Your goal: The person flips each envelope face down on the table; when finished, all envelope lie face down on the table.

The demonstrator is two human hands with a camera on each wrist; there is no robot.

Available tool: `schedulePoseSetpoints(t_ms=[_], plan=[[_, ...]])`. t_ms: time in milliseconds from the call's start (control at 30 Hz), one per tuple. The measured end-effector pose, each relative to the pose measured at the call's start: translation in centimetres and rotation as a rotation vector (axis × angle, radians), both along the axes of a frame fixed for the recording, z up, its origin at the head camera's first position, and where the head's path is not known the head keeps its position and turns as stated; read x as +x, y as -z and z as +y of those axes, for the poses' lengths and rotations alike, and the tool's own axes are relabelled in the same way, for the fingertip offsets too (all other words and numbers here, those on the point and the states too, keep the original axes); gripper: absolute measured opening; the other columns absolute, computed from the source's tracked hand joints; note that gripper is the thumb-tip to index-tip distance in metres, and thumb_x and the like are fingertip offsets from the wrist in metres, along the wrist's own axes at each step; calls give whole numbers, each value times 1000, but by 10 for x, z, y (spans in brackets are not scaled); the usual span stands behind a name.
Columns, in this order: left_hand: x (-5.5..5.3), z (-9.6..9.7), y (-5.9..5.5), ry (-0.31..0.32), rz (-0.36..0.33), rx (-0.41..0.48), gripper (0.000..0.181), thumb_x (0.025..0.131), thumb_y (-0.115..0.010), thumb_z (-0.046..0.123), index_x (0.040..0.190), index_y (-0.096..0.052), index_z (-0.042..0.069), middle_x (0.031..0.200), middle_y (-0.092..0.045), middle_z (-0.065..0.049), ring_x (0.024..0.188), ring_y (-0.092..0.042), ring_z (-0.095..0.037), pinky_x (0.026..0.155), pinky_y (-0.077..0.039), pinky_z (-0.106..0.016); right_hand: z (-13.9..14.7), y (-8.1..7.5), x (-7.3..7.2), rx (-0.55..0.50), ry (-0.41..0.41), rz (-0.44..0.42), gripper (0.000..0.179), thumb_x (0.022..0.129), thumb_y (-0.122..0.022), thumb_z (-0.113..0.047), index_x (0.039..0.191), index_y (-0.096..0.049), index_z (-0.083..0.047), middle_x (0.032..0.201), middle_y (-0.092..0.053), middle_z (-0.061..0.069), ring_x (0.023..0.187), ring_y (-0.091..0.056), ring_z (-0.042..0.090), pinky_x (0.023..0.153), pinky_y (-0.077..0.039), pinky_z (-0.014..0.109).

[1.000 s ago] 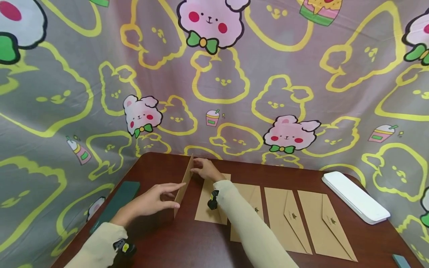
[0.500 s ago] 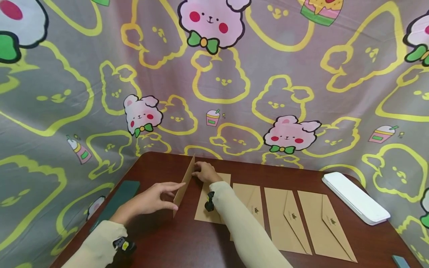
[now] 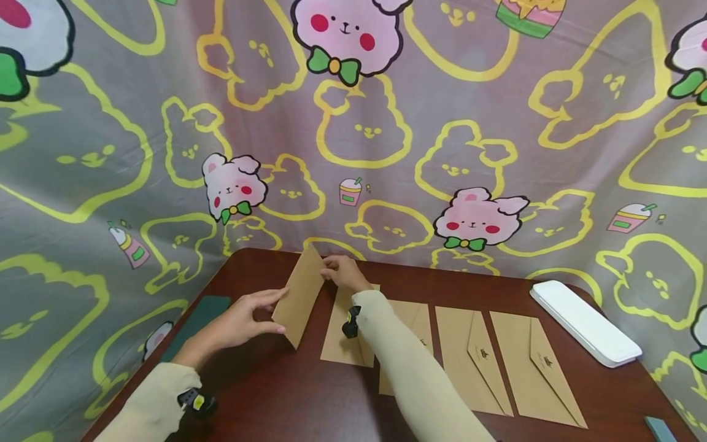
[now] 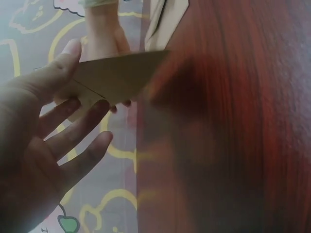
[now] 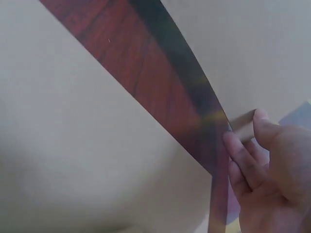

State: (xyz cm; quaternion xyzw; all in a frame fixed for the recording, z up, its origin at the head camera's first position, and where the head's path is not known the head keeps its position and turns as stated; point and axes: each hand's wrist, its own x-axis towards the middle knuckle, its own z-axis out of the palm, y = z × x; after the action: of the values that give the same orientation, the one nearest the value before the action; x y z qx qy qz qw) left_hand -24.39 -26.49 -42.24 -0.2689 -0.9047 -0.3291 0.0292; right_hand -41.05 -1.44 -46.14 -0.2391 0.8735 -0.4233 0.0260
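A brown paper envelope (image 3: 302, 294) stands tilted above the table, its broad plain face showing in the head view. My right hand (image 3: 347, 273) pinches its far end; in the right wrist view the thumb and fingers (image 5: 235, 145) close on a corner. At the near left end is my left hand (image 3: 237, 320), thumb and index finger spread at the envelope's edges. In the left wrist view its fingers (image 4: 82, 124) reach out fairly straight beside the envelope (image 4: 124, 75). Under the right forearm lies another envelope (image 3: 337, 337), partly covered by the sleeve.
Several more brown envelopes (image 3: 461, 362) lie in a row rightward, with pointed flaps and crown prints. A white oblong case (image 3: 585, 325) sits at the right, a dark green flat object (image 3: 193, 325) at the left edge. A small teal item (image 3: 660, 428) lies front right. Patterned cloth (image 3: 364, 141) hangs behind.
The held envelope has turned from nearly edge-on to show its broad face, its upper edge leaning left. My left hand has shifted slightly left; the right still pinches the far end.
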Motion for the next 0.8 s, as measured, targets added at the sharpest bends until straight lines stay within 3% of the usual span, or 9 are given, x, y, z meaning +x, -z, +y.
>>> schedulePoseSetpoints(t_ms=[200,300,400,500,667,800], plan=[[-2,1,3,-32,15,-71,86,87,-82,33,152,-42,-6,150,-53,-25,127,-63,-37,102,-50,-56,12,-9,-3,-46,55,-46,29,99,-70,-16,126,-71,-7,120,-73,15,106,-71,27,84,-58,34],[-2,1,5,-33,-23,-88,91,88,-81,33,155,-36,-8,142,-61,-22,116,-68,-27,100,-51,-53,15,-12,-4,-36,64,-40,28,97,-72,-15,123,-74,-7,120,-75,13,108,-72,27,86,-59,35],[-2,0,7,-23,-97,-89,95,88,-81,31,155,-30,-13,127,-69,-16,98,-70,-12,90,-56,-38,16,-17,-4,-28,70,-43,26,95,-74,-15,120,-76,-9,119,-76,10,110,-72,26,90,-58,37],[-2,-2,8,-21,-163,-100,96,88,-82,28,153,-27,-17,116,-74,-11,88,-68,-3,79,-54,-25,14,-21,-4,-19,75,-65,23,93,-77,-15,116,-79,-10,117,-77,9,108,-72,26,91,-58,37],[-4,-2,10,-1,-224,-101,95,89,-81,23,153,-26,-19,107,-76,-8,85,-66,-2,71,-51,-22,11,-20,-2,-10,68,-102,25,89,-81,-14,113,-79,-8,116,-77,10,106,-72,25,82,-59,33],[-8,0,12,-11,-242,-118,92,88,-82,23,152,-31,-18,100,-77,-8,81,-66,-8,66,-50,-23,11,-19,0,-21,47,-124,32,87,-82,-10,118,-76,-4,121,-75,14,112,-70,28,89,-58,36]])
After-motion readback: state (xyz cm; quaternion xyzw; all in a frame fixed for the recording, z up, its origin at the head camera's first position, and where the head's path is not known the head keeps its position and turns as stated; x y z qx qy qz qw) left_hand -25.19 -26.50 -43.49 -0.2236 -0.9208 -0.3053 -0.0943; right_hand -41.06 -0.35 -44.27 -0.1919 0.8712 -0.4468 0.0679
